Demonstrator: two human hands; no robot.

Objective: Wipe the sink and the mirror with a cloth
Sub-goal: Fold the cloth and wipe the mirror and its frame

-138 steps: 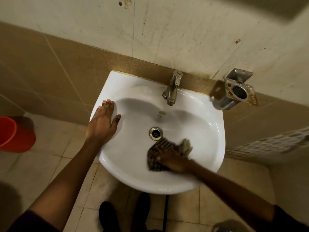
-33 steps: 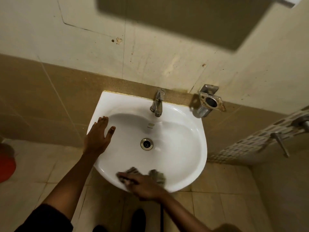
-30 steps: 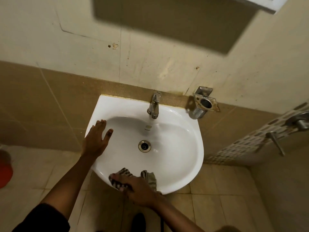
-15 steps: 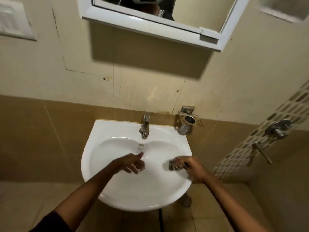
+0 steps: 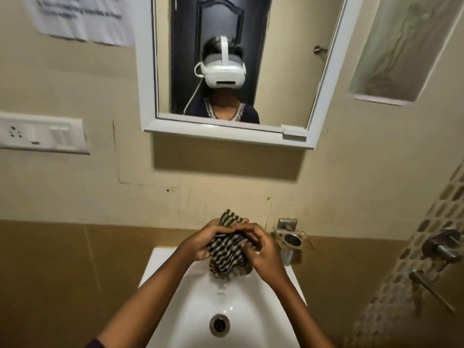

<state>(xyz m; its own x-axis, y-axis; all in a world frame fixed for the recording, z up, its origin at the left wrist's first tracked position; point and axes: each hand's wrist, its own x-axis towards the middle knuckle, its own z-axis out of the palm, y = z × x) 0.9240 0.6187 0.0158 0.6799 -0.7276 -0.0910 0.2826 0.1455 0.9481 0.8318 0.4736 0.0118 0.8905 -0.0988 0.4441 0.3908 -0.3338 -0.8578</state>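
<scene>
I see both hands raised over back of sink [image 5: 175, 285]. Left hand [image 5: 200, 243] and right hand [image 5: 261, 249] each have fingers closed on striped cloth [image 5: 226, 252], bunched between them, hanging above basin. Mirror [image 5: 283, 59] on wall above, well apart from cloth.

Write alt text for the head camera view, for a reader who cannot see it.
Both hands, left hand and right hand, bunch a striped cloth above the back of a white sink. Higher on the wall hangs a white-framed mirror, reflecting the person wearing a headset.
</scene>
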